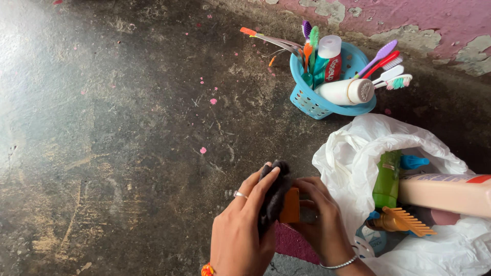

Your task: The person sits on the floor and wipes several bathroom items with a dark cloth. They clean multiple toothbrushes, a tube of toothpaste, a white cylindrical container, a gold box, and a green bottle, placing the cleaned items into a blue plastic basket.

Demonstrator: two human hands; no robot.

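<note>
— Black hair, a dark clump [273, 197], was seen pinched between the thumb and fingers of the left hand [244, 225]. What was held by the right hand [319, 217]?

— An orange comb [290, 206] was gripped there, the fingers curled closed around it, with the hair clump pressed against its edge. Both hands were placed close together at about six o'clock in the view, just above the floor [128, 143].

— How was that floor described?

— Dark, worn concrete was noted, speckled with small pink flecks. A silver ring was worn on the left hand and a thin bangle on the right wrist.

— What was found near the hands?

— A white plastic bag [353, 153] was spread open at four o'clock, just beside the right hand. A green bottle [387, 179], a large peach-coloured bottle [445, 194] and a golden-brown wide-toothed comb [404, 221] were lodged inside it.

— And further off?

— A blue basket [312, 102] was set at one o'clock, well apart from the hands, near the peeling pink wall [434, 20]. Toothbrushes [381, 53] of several colours, a toothpaste tube [330, 61] and a white bottle [345, 92] lying on its side were packed into it.
</note>
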